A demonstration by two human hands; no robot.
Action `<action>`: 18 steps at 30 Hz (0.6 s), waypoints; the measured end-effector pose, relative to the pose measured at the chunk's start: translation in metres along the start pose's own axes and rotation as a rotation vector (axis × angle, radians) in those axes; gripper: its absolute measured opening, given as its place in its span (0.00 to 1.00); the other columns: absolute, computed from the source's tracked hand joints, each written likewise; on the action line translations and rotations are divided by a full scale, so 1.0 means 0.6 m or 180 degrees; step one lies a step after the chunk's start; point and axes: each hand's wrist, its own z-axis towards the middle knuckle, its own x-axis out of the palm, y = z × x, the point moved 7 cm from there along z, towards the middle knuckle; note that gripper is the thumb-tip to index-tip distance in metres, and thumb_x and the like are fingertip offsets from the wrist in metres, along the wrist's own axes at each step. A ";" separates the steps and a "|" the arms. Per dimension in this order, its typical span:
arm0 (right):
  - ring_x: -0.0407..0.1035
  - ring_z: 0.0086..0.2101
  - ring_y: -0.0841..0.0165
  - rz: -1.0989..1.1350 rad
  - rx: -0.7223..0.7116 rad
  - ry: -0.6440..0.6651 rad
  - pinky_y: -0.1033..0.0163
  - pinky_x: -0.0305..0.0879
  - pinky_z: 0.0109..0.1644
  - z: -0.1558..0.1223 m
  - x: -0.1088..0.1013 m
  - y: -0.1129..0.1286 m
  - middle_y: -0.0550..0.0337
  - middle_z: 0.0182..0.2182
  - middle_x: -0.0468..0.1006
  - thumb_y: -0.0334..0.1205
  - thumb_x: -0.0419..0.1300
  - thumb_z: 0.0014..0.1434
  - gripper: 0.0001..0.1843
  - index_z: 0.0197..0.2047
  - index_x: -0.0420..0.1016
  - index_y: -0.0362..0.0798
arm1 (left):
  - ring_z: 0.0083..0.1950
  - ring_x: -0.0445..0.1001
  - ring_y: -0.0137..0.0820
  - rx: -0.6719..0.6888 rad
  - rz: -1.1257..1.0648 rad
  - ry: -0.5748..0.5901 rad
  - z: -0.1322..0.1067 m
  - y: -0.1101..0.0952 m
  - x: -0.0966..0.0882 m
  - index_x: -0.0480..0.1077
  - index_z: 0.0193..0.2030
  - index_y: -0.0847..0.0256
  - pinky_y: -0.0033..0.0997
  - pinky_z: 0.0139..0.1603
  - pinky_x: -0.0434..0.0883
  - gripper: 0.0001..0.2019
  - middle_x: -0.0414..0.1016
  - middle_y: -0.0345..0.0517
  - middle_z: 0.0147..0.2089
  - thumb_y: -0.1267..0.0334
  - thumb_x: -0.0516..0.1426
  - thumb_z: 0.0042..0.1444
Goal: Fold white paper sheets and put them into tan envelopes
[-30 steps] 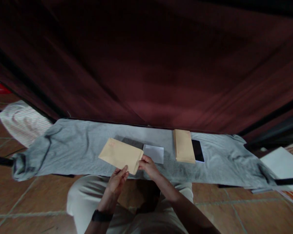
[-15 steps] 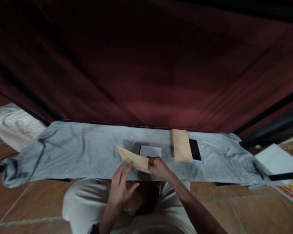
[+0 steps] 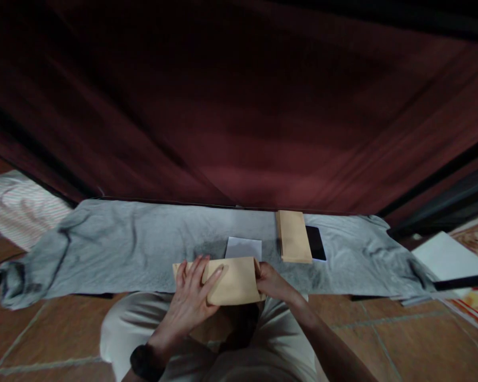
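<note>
A tan kraft-paper envelope [image 3: 237, 281] is held above my lap at the near edge of the cloth, its broad side facing up. My left hand [image 3: 193, 294] lies over its left part, fingers spread on the paper. At the right end, where the envelope gapes, my right hand [image 3: 269, 281] grips the edge; some of its fingers are hidden inside the opening. Just behind the envelope lies a white sheet or pad [image 3: 244, 248], partly covered by it. A stack of similar tan envelopes [image 3: 295, 236] rests to the right.
A dark-screened phone or tablet [image 3: 316, 243] lies partly beneath the stack. The grey cloth [image 3: 123, 244] covers a long, narrow surface before a dark red fabric panel [image 3: 239, 132]. White papers [image 3: 450, 257] are at far right, a striped cloth [image 3: 26, 207] at far left.
The envelope has turned from a slanted, edge-on pose to show its broad side. My left hand has moved up onto it, while my right hand has shifted slightly right and nearer.
</note>
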 end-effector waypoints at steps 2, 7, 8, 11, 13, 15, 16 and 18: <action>0.77 0.40 0.63 -0.0406 -0.0023 -0.0249 0.62 0.72 0.48 0.001 -0.014 -0.002 0.63 0.35 0.83 0.33 0.58 0.52 0.12 0.38 0.82 0.50 | 0.70 0.61 0.56 -0.0028 0.0090 0.0057 -0.001 0.001 0.003 0.65 0.68 0.54 0.66 0.72 0.48 0.38 0.62 0.63 0.69 0.50 0.65 0.49; 0.74 0.34 0.66 -0.0775 0.0153 -0.0961 0.65 0.71 0.39 0.003 -0.047 -0.032 0.61 0.31 0.81 0.32 0.55 0.56 0.11 0.37 0.78 0.48 | 0.63 0.67 0.52 -0.0121 0.0173 0.0072 -0.008 0.001 0.015 0.62 0.68 0.60 0.62 0.70 0.53 0.37 0.68 0.64 0.61 0.57 0.62 0.50; 0.74 0.34 0.66 -0.0783 0.0148 -0.1083 0.65 0.71 0.40 0.002 -0.053 -0.035 0.61 0.32 0.81 0.32 0.55 0.57 0.11 0.39 0.78 0.48 | 0.62 0.68 0.52 -0.0144 0.0178 0.0079 -0.011 0.002 0.020 0.59 0.70 0.62 0.62 0.70 0.54 0.38 0.68 0.64 0.60 0.58 0.62 0.51; 0.75 0.42 0.65 -0.1032 -0.0184 -0.1560 0.61 0.71 0.49 -0.012 -0.074 -0.012 0.57 0.44 0.80 0.34 0.55 0.59 0.17 0.50 0.76 0.50 | 0.59 0.69 0.51 -0.0244 0.0172 0.0112 -0.020 0.007 0.040 0.51 0.73 0.64 0.60 0.69 0.55 0.43 0.69 0.63 0.58 0.57 0.60 0.52; 0.74 0.47 0.65 -0.1254 -0.0480 -0.1880 0.59 0.69 0.55 -0.029 -0.087 0.019 0.54 0.48 0.78 0.35 0.55 0.62 0.18 0.54 0.75 0.51 | 0.59 0.69 0.51 -0.0336 0.0109 0.0130 -0.025 0.009 0.054 0.46 0.75 0.65 0.58 0.68 0.56 0.45 0.70 0.64 0.58 0.56 0.60 0.53; 0.74 0.45 0.65 -0.1323 -0.0566 -0.1842 0.60 0.70 0.53 -0.039 -0.090 0.040 0.53 0.46 0.79 0.36 0.53 0.65 0.15 0.51 0.77 0.51 | 0.60 0.69 0.52 -0.0411 -0.0012 0.0137 -0.029 0.008 0.066 0.44 0.75 0.66 0.56 0.67 0.58 0.46 0.70 0.64 0.59 0.55 0.60 0.54; 0.75 0.43 0.65 -0.1328 -0.0531 -0.1664 0.61 0.70 0.50 -0.040 -0.087 0.044 0.54 0.44 0.80 0.36 0.51 0.66 0.15 0.49 0.78 0.51 | 0.60 0.69 0.52 -0.0428 -0.0083 0.0139 -0.032 0.005 0.071 0.43 0.75 0.67 0.54 0.66 0.60 0.46 0.70 0.64 0.59 0.55 0.59 0.55; 0.75 0.39 0.66 -0.1451 -0.0342 -0.1050 0.64 0.70 0.44 -0.039 -0.071 0.037 0.55 0.40 0.81 0.33 0.51 0.65 0.15 0.43 0.80 0.50 | 0.61 0.69 0.51 -0.0424 -0.0205 0.0173 -0.037 -0.006 0.080 0.44 0.75 0.67 0.53 0.66 0.60 0.46 0.70 0.64 0.60 0.54 0.59 0.55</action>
